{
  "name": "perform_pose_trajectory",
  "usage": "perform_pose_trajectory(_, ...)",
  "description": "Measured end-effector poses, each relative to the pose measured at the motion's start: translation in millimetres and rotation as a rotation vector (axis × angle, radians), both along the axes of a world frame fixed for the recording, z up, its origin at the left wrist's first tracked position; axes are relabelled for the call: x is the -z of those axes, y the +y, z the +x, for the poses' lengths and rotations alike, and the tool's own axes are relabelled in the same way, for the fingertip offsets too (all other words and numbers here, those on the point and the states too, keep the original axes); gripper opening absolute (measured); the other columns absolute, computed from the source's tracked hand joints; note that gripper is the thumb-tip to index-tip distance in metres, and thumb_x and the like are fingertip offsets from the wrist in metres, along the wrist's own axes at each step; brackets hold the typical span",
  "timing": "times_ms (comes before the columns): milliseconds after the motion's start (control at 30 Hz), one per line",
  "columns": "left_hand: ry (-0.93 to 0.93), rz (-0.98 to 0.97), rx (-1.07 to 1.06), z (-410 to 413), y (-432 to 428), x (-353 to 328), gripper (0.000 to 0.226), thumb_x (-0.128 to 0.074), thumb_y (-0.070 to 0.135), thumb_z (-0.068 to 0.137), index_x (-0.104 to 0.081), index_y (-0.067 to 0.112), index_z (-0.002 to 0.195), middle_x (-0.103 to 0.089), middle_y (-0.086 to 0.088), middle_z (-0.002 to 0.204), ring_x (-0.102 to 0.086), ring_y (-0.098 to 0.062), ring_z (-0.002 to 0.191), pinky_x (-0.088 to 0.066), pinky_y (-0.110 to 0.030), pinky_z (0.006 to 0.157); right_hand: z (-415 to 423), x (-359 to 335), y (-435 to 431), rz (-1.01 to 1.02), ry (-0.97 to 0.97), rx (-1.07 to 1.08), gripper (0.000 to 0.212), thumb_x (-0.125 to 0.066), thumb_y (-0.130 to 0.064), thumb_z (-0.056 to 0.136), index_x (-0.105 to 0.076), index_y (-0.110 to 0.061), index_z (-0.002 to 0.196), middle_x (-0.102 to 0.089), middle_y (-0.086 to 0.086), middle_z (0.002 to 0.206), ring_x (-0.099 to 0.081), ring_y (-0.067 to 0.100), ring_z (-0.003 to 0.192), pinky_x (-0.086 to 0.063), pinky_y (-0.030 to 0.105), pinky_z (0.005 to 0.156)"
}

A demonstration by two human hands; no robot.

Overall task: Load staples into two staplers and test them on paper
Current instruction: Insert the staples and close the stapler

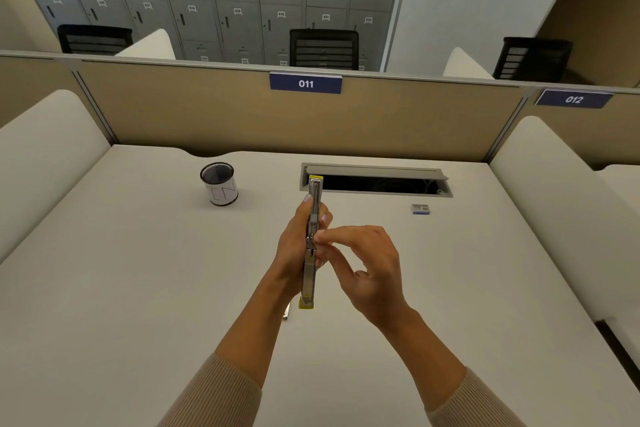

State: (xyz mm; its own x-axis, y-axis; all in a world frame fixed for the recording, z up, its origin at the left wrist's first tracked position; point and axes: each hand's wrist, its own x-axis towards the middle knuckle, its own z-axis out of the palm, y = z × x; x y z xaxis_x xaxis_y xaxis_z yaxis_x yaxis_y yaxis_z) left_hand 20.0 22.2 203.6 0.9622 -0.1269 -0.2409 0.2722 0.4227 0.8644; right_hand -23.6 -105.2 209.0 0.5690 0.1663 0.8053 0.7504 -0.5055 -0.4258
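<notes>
A yellow stapler (312,243) is swung wide open above the desk, its metal staple channel facing me. My left hand (294,246) grips it from the left around its middle. My right hand (360,263) pinches at the channel near the hinge with thumb and forefinger; whether staples sit between those fingertips is too small to tell. A small staple box (420,209) lies on the desk to the right. A thin metal piece (286,311) pokes out on the desk below my left wrist.
A mesh pen cup (219,184) stands at the back left of the white desk (138,288). An open cable hatch (377,180) is set in the desk behind the stapler. A beige partition (207,114) closes the back; white side panels flank the desk.
</notes>
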Motion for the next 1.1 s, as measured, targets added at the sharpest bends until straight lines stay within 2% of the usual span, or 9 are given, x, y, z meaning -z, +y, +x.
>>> perform_pose_trajectory(133,-0.011,0.031,-0.003,-1,0,1,0.046,-0.045,0.06,0.084,-0.06,0.016,0.083,-0.058,0.002,0.056,-0.051,-0.01,0.045,-0.046,-0.016,0.045,-3,1,0,0.017,0.01,0.004,0.019,-0.066,-0.027,0.09,-0.064,-0.022,0.108,-0.076,0.001,0.098,-0.066,0.01,0.094,-0.049,0.022,0.088)
perform_pose_trajectory(233,-0.033,0.054,0.029,-3,0,4,0.049,-0.045,0.065,0.081,-0.07,0.025,0.069,-0.059,0.003,0.055,-0.054,-0.01,0.046,-0.046,-0.018,0.048,-7,2,2,0.159,0.126,-0.005,0.018,-0.07,-0.017,0.088,-0.066,-0.019,0.105,-0.074,-0.005,0.101,-0.067,0.008,0.094,-0.053,0.024,0.082)
perform_pose_trajectory(333,0.021,0.073,0.084,-1,4,7,0.054,-0.041,0.064,0.09,-0.066,0.02,0.071,-0.055,0.0,0.052,-0.049,-0.009,0.04,-0.045,-0.017,0.043,-10,-1,6,0.46,0.33,0.026,0.018,-0.066,-0.011,0.09,-0.066,-0.023,0.103,-0.07,-0.016,0.102,-0.068,0.011,0.096,-0.054,0.019,0.081)
perform_pose_trajectory(500,0.041,0.301,0.104,2,2,13,0.05,-0.039,0.065,0.092,-0.057,0.019,0.085,-0.056,0.001,0.057,-0.047,-0.008,0.042,-0.043,-0.019,0.044,-3,0,5,0.898,0.834,0.116,0.015,-0.053,-0.018,0.099,-0.061,-0.025,0.11,-0.07,-0.004,0.109,-0.069,0.017,0.101,-0.058,0.027,0.085)
perform_pose_trajectory(733,-0.306,0.664,0.28,5,-2,17,0.041,-0.043,0.063,0.091,-0.057,0.03,0.071,-0.054,0.012,0.056,-0.05,-0.005,0.048,-0.046,-0.023,0.046,0,16,-6,1.564,1.385,-0.28,0.038,-0.038,-0.028,0.105,-0.064,-0.005,0.12,-0.07,0.014,0.118,-0.069,0.027,0.105,-0.054,0.037,0.087)
perform_pose_trajectory(867,-0.47,1.081,0.385,8,-18,17,0.045,-0.04,0.062,0.092,-0.058,0.022,0.079,-0.065,0.005,0.071,-0.06,-0.017,0.062,-0.055,-0.034,0.061,-1,27,-4,1.695,1.447,-0.353,0.036,-0.036,-0.019,0.105,-0.065,0.001,0.112,-0.072,0.017,0.106,-0.071,0.025,0.095,-0.055,0.035,0.088)
perform_pose_trajectory(967,-0.609,1.43,0.501,7,-35,16,0.044,-0.035,0.056,0.097,-0.05,0.02,0.076,-0.057,0.003,0.066,-0.054,-0.015,0.059,-0.044,-0.03,0.052,-1,34,-7,1.753,1.422,-0.319,0.032,-0.037,-0.013,0.103,-0.067,-0.001,0.101,-0.073,0.014,0.094,-0.073,0.019,0.081,-0.06,0.028,0.066)
perform_pose_trajectory(1033,-0.666,1.532,0.545,5,-41,15,0.041,-0.033,0.054,0.099,-0.046,0.022,0.077,-0.051,0.006,0.063,-0.047,-0.011,0.055,-0.033,-0.026,0.05,-1,38,-9,1.806,1.432,-0.282,0.031,-0.038,-0.011,0.102,-0.067,-0.002,0.096,-0.073,0.013,0.086,-0.071,0.019,0.078,-0.06,0.026,0.059)
perform_pose_trajectory(1100,-0.689,1.551,0.537,7,-44,12,0.04,-0.031,0.053,0.099,-0.047,0.021,0.08,-0.051,0.004,0.065,-0.048,-0.013,0.057,-0.034,-0.027,0.051,-1,41,-12,1.825,1.436,-0.273,0.03,-0.039,-0.009,0.102,-0.068,-0.002,0.097,-0.073,0.013,0.086,-0.07,0.021,0.08,-0.061,0.029,0.061)
